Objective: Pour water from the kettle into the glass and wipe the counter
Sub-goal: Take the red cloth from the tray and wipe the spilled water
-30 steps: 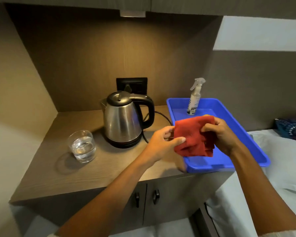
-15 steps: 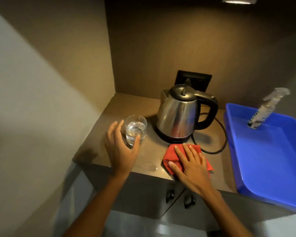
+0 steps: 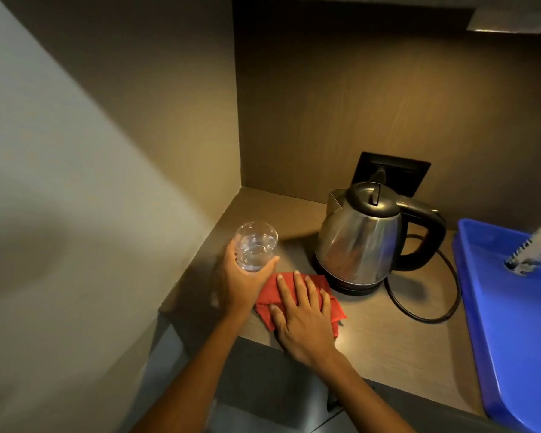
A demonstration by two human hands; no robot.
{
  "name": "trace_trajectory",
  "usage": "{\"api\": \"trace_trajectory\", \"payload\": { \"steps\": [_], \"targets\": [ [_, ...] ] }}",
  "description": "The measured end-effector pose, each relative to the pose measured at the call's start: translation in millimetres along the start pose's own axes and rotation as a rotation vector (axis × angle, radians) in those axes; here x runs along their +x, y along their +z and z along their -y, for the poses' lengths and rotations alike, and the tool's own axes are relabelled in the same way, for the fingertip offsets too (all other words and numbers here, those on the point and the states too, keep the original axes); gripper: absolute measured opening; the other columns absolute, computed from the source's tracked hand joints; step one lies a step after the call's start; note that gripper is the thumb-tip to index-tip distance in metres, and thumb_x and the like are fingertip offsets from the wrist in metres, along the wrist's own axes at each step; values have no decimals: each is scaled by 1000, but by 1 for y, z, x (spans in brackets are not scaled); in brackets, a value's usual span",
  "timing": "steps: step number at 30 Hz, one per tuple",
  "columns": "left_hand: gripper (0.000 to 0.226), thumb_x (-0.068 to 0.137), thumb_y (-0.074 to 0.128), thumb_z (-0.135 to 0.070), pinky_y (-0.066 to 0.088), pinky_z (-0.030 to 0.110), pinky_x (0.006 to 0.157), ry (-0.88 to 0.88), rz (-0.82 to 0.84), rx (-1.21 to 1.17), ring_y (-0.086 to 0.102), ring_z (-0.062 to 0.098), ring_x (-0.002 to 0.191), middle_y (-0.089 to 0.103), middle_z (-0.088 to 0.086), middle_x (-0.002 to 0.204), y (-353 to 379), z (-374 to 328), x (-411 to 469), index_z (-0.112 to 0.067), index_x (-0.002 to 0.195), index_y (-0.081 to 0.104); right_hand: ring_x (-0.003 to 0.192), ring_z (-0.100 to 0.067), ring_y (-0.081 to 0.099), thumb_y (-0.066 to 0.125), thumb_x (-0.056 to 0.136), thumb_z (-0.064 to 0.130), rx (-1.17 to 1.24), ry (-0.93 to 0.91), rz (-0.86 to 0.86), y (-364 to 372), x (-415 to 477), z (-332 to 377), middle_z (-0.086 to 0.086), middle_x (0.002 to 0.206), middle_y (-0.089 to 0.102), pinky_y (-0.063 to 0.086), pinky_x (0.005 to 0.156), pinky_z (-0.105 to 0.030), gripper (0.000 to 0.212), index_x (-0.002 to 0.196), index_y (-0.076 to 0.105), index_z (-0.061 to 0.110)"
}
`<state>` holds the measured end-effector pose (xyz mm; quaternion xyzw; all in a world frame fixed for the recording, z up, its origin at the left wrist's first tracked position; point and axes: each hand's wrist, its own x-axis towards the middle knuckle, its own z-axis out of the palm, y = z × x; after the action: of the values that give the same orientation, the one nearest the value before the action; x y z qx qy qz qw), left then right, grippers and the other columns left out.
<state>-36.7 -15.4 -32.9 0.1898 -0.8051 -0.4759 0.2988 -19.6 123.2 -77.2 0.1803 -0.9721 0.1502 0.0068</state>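
Note:
A clear glass [image 3: 255,247] with water in it is gripped from below by my left hand [image 3: 241,282] at the counter's left end; whether it is off the surface I cannot tell. A steel kettle [image 3: 361,237] with a black lid and handle stands on its base to the right of the glass. My right hand [image 3: 303,317] lies flat, fingers spread, pressing a red cloth [image 3: 270,293] onto the wooden counter [image 3: 394,345] in front of the kettle. The cloth sits partly under both hands.
A blue tray [image 3: 519,310] fills the counter's right end with a spray bottle [image 3: 534,245] in it. The kettle's black cord [image 3: 431,317] loops on the counter between kettle and tray. A wall socket [image 3: 391,170] is behind the kettle. A side wall closes the left.
The cloth went from held over the tray down onto the counter, then slid left under my right hand. My left hand closed on the glass. The view shifted left.

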Motion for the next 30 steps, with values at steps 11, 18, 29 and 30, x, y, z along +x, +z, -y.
{"api": "trace_trajectory", "payload": {
  "steps": [11, 18, 29, 30],
  "targets": [
    [86, 65, 86, -43, 50, 29, 88, 109, -88, 191, 63, 30, 114, 65, 13, 127, -79, -13, 6, -8, 136, 50, 147, -24, 7, 25, 92, 55, 20, -305, 170, 0, 79, 44, -2, 160, 15, 4, 117, -53, 56, 145, 19, 38],
    [85, 61, 90, -38, 42, -2, 76, 48, -53, 113, 60, 18, 104, 65, 12, 124, -63, -19, -17, -8, 131, 52, 147, -17, 11, 20, 91, 60, -15, -310, 87, -15, -16, -13, 6, 159, 19, 7, 118, -45, 55, 145, 12, 48],
    [86, 53, 89, -51, 57, 46, 86, -38, 150, 88, 63, 24, 105, 66, 5, 120, -14, -7, -48, -21, 124, 50, 115, -19, 48, 38, 83, 65, -13, 260, -191, -82, -67, -104, 3, 125, 60, 34, 92, -41, 50, 117, 51, 32],
    [87, 53, 89, -52, 57, 46, 86, -43, 165, 85, 63, 24, 106, 66, 5, 120, -9, -7, -50, -22, 124, 49, 116, -21, 48, 48, 78, 64, 15, 325, -154, -88, -63, -114, 2, 124, 61, 34, 94, -43, 53, 118, 51, 29]
  ]
}}
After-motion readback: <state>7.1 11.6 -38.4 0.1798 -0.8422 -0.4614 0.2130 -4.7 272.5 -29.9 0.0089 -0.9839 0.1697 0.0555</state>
